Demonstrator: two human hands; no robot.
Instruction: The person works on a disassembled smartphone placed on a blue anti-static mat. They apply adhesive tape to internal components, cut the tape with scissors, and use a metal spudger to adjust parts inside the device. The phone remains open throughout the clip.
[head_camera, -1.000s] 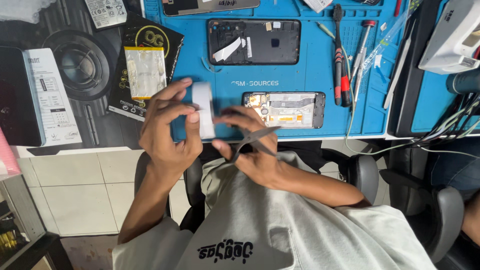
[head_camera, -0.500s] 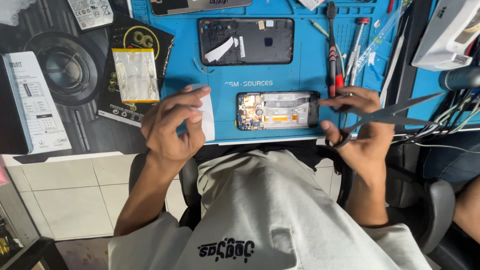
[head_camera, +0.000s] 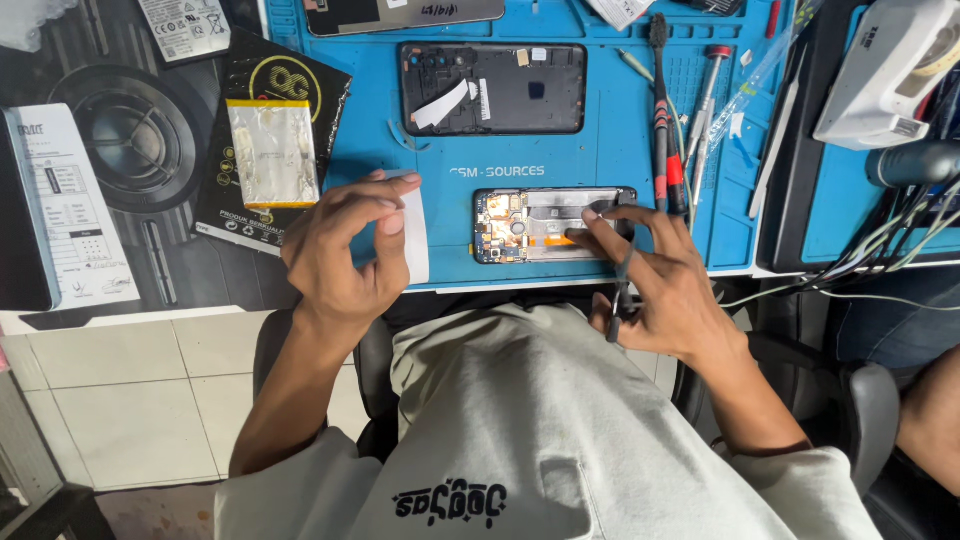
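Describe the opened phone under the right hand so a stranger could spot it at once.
Start at the blue work mat. Along its near edge lies the opened phone, a dark frame with its insides showing, and the right hand presses fingertips on it. Unlike the black back cover farther up the mat, it shows gold circuitry and an orange strip.

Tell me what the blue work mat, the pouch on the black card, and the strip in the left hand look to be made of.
Blue work mat: probably silicone or rubber, matte, with moulded trays and ridges.
Pouch: metallic foil, shiny and crinkled, likely a wrapped battery cell.
Strip, held by the left hand: white, flat and thin, looks like paper or plastic film; which one is unclear.
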